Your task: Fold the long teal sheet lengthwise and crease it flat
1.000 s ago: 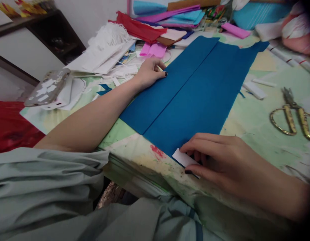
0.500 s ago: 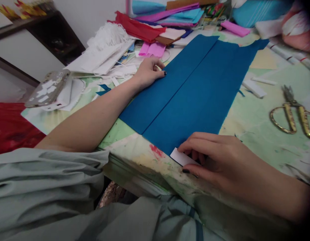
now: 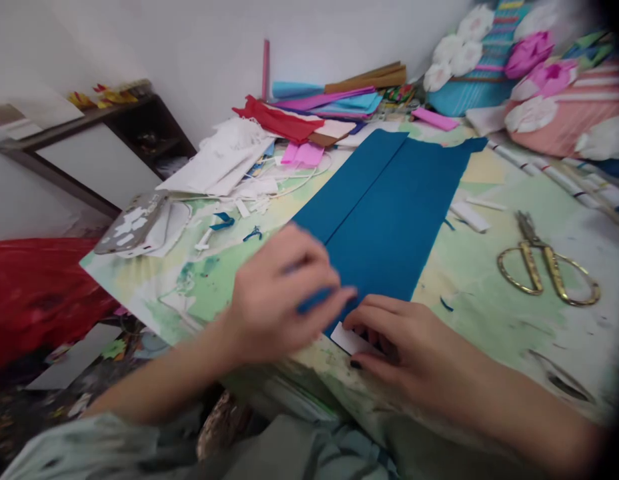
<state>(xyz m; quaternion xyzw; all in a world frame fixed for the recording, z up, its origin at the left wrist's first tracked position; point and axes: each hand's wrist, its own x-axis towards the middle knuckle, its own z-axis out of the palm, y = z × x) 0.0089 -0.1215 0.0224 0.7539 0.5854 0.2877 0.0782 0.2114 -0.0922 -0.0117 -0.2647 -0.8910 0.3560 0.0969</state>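
Observation:
A long sheet of blue paper (image 3: 389, 220) lies across the table, with a lengthwise fold or overlap line near its left side. At its near corner, my right hand (image 3: 404, 340) is closed on a small white card strip (image 3: 350, 339) against the paper's edge. My left hand (image 3: 289, 300) is over the near left part of the sheet, close to the right one. It is blurred by motion, its fingers bent, and blue paper shows through the gap between thumb and fingers. I see nothing held in it.
Gold-handled scissors (image 3: 544, 260) lie to the right, tweezers-like metal tool (image 3: 562, 377) nearer. A phone (image 3: 132, 223) sits at the left edge. Folded coloured papers (image 3: 279, 120) and white sheets (image 3: 214, 163) are piled behind. Flower-decorated baskets (image 3: 469, 93) stand at the back right.
My left hand has left the sheet's far left edge and come toward me, beside my right hand. The right hand stays at the near corner with the card strip. The view has tilted up.

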